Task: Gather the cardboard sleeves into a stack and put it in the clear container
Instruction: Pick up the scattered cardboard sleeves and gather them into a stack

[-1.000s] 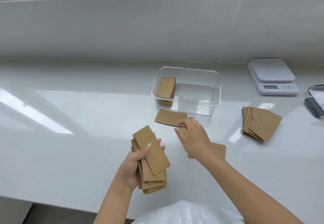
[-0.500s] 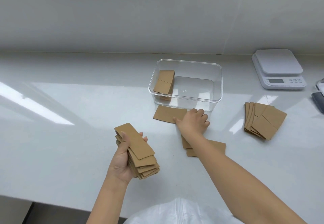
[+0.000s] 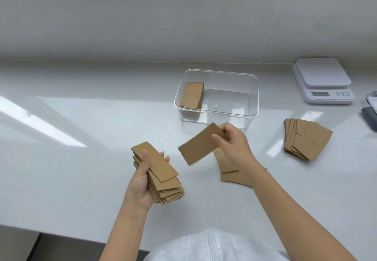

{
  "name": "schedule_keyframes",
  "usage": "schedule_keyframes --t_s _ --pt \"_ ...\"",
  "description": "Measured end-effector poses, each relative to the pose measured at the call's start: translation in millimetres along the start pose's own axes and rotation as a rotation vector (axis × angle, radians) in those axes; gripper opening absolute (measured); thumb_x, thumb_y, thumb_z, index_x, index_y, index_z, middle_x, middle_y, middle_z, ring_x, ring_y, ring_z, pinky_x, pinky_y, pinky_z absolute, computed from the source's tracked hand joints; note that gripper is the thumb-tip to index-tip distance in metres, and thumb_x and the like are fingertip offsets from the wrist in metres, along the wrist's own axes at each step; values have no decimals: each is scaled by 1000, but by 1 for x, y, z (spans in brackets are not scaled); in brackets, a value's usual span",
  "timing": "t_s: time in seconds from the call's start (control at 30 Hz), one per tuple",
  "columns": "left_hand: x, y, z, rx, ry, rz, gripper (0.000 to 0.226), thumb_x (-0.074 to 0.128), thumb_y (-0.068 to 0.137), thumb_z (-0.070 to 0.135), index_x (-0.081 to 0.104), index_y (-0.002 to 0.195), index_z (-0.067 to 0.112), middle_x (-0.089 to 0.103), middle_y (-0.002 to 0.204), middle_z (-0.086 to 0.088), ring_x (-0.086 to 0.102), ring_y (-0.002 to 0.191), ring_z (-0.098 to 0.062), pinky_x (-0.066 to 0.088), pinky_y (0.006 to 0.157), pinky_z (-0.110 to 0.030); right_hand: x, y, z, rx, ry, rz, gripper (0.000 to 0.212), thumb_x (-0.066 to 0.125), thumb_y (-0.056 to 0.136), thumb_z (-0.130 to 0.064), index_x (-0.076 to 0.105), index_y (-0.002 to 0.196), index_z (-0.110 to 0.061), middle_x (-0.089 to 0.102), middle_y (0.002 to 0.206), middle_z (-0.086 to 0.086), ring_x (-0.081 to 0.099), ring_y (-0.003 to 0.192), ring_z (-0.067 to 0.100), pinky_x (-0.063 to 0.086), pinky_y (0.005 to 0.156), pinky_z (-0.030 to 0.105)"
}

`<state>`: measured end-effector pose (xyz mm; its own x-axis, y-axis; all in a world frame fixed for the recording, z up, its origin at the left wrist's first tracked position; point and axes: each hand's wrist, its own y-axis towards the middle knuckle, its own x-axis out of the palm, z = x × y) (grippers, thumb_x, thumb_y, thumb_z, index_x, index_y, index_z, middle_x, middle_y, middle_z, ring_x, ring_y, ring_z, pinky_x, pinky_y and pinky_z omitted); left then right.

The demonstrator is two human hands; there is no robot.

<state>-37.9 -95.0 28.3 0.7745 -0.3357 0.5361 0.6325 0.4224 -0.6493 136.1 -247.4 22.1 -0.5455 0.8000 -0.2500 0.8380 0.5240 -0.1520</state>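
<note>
My left hand (image 3: pixel 142 181) grips a fanned stack of brown cardboard sleeves (image 3: pixel 163 177) above the counter, thumb pressed on top. My right hand (image 3: pixel 232 144) pinches a single sleeve (image 3: pixel 199 145) in the air, just right of that stack. Two or three loose sleeves (image 3: pixel 229 171) lie on the counter under my right wrist. The clear container (image 3: pixel 253 97) stands behind my hands, with a small stack of sleeves (image 3: pixel 192 96) leaning at its left end. Another fanned pile of sleeves (image 3: pixel 308 139) rests on the counter to the right.
A white kitchen scale (image 3: pixel 323 80) sits at the back right. A dark object with a clear part (image 3: pixel 370 113) shows at the right edge. The white counter (image 3: pixel 71 158) ends at a front edge near my body, with a wall behind.
My right hand lifted the sleeve that lay in front of the container and brought it toward the stack in my left hand. The left hand stayed about where it was.
</note>
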Motion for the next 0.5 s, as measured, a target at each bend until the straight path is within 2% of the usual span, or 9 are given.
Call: schedule_keyframes --t_s 0.1,0.17,0.27,0.37,0.5 --pt "-1 -3 0 -3 -19 -9 64 72 56 50 63 105 9 77 84 -4 74 74 -13 60 61 -37 -27 4 -6 15 -24 -79 11 66 84 -10 63 79 -19 63 78 -1 56 75 17 46 73 30" --pt "-1 -6 -2 -3 -29 -6 60 68 61 48 62 107 9 77 83 -4 73 74 -13 60 58 -35 -39 9 -2 94 -152 -132 12 69 82 -12 63 77 -21 63 78 -2 57 75 17 46 69 27" --pt "-1 -9 -5 -1 -41 -28 55 72 60 46 65 100 10 77 82 -4 74 73 -14 60 57 -36 -39 10 13 197 -394 -52 10 72 79 -17 62 78 -16 61 81 -1 56 75 16 45 63 25" --pt "-3 -12 -4 17 -30 -4 40 59 76 44 63 100 12 77 82 -2 73 72 -13 59 55 -35 -26 11 25 198 -531 52 18 71 79 -22 64 93 -12 62 96 4 57 91 22 47 77 31" --pt "-12 -15 -4 41 -35 6 38 56 80 42 62 102 12 77 84 -1 74 73 -13 59 55 -35 -7 17 29 164 -712 29 31 64 86 -19 57 112 -5 53 120 16 48 114 31 42 92 35"
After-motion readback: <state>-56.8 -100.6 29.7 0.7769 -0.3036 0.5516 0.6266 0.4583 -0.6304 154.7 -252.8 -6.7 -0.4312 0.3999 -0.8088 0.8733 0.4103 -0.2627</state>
